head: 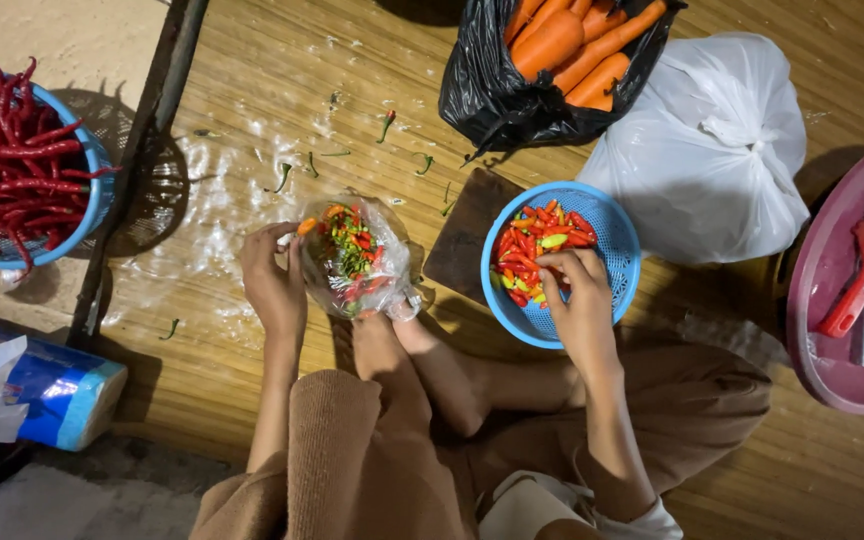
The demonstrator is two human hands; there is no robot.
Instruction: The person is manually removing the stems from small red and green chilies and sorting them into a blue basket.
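Around us sit a black bag of carrots (562,50), a tied white bag (712,150) and a basket of long red chillies (12,160), while our left hand (272,285) grips the clear chilli bag (352,255) and our right hand (577,295) reaches into the blue basket (607,235), fingers (555,262) pinched on a small chilli there.

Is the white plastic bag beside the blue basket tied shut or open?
Tied shut: the white plastic bag has its neck gathered into a knot on top, and nothing inside shows.
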